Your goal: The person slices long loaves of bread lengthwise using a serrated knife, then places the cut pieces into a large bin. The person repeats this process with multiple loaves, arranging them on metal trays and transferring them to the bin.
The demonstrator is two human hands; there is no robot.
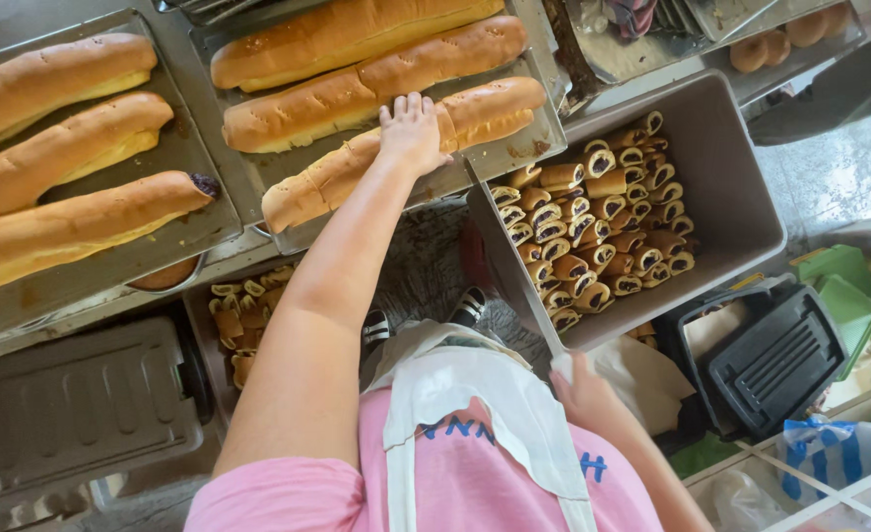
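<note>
A: What is kept in the containers?

B: Three long baked loaves are laid side by side in the metal tray [539, 133] at the middle. Three more of the same kind are seen in a second tray [184, 158] at the left. A grey tub [741, 187] at the right is filled on its left side with small sliced rolls [593, 222], stacked in rows, each with a dark filling shown at the cut end. More sliced pieces [238, 315] are seen lower down, under the edge of the left tray (their container cannot be made out).

A: And which loaf is touched?

B: The nearest loaf [485, 108] of the middle tray is touched by the left hand [411, 128]. The fingers are spread flat and laid on top of it, about at its middle; nothing is closed around. The loaf is placed slanted along the front rim of the tray. Its crust is golden brown and shiny on top, paler yellow along the lower side, with a few small cracks.

A: What is held by the right hand [578, 389]?

B: It is kept low, near the white apron [485, 404], closed on the handle of a long knife [544, 330], whose thin blade is pointed up toward the tub.
</note>
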